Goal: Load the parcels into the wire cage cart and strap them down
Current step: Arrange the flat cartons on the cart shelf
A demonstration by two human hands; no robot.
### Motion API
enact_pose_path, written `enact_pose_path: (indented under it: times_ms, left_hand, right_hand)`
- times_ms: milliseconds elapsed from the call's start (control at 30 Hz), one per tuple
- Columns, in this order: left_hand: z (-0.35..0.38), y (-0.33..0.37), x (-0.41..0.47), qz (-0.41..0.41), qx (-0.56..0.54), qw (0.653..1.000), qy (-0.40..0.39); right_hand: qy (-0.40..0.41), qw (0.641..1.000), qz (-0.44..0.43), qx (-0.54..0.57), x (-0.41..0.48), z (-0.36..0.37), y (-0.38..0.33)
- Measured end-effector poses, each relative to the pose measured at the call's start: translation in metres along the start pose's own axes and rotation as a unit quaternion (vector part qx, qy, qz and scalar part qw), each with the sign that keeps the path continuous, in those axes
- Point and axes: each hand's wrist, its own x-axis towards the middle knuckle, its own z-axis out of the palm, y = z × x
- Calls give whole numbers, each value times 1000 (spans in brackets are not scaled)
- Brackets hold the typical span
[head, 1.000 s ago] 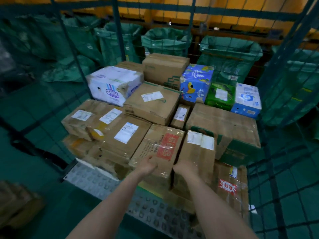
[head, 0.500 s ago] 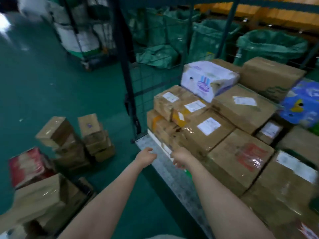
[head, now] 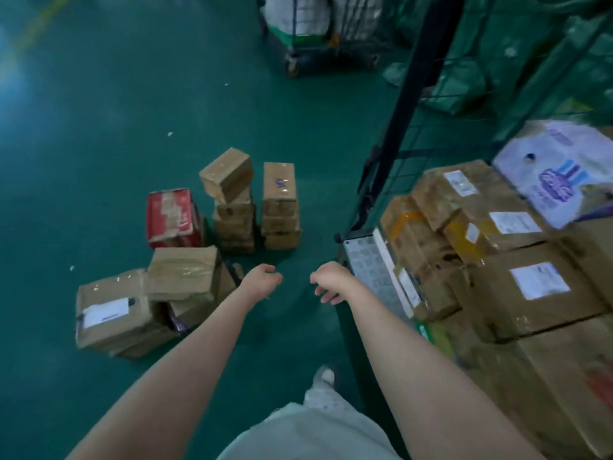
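Observation:
The wire cage cart (head: 428, 61) stands on the right, its platform packed with several taped cardboard parcels (head: 517, 287) and a white printed box (head: 570, 167). On the green floor to the left lie loose parcels: a red box (head: 172, 217), two small brown stacks (head: 280, 207), a taped brown box (head: 184, 273) and a labelled box (head: 109, 310). My left hand (head: 262, 280) and my right hand (head: 331, 282) hang over the floor between the cart and the loose parcels, fingers loosely curled, holding nothing.
The cart's metal platform edge (head: 368, 263) juts out just right of my right hand. Another wheeled cart (head: 318, 31) with white sacks stands at the back. Green sacks (head: 464, 84) lie behind the cage mesh. My shoe (head: 325, 376) is on the floor below.
My view has swung left from the loaded cart to the floor parcels. Both hands left the parcels in the cart and now hang empty over the floor.

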Motion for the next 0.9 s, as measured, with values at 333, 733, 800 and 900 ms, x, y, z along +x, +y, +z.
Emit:
enact_pose_path:
  times_ms: [333, 733, 800, 900]
  left_hand:
    - [-94, -27, 57, -74, -87, 990, 82]
    - [-181, -11, 146, -127, -161, 970, 131]
    - [-193, -22, 154, -138, -170, 967, 133]
    - [-220, -43, 171, -178, -186, 957, 133]
  right_hand:
    - [-76, 992, -66, -80, 75, 26, -117]
    - [-118, 987, -62, -92, 172, 28, -234]
    - [-142, 983, -55, -100, 181, 41, -245]
    - [-155, 980, -51, -115, 200, 62, -268]
